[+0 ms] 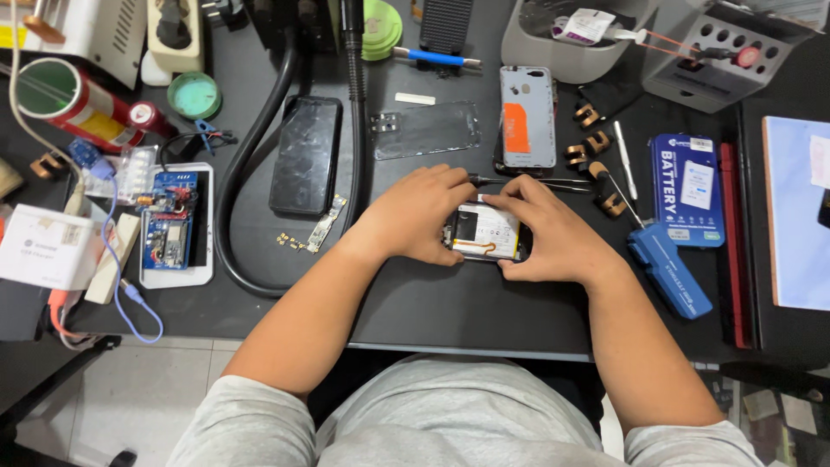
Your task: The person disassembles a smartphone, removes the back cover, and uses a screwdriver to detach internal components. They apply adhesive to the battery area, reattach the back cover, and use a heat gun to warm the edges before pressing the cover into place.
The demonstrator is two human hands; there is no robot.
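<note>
Both hands, left hand point(415, 216) and right hand point(545, 229), pinch the opened phone point(486, 233) by its ends on the black bench point(450, 303), tweezers point(536, 182) just behind.

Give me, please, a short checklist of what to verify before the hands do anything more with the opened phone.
1. Both hands on the phone: left hand and right hand grip the opened phone at either end. Ok.
2. Phone resting flat on the black mat: ok.
3. Battery seated fully in the phone: mostly hidden by fingers. Cannot tell.
4. Tweezers within reach: just behind the hands. Ok.
5. Loose small parts kept contained: scattered on the mat. Not ok.
6. Back cover set aside: lies apart, behind. Ok.
</note>
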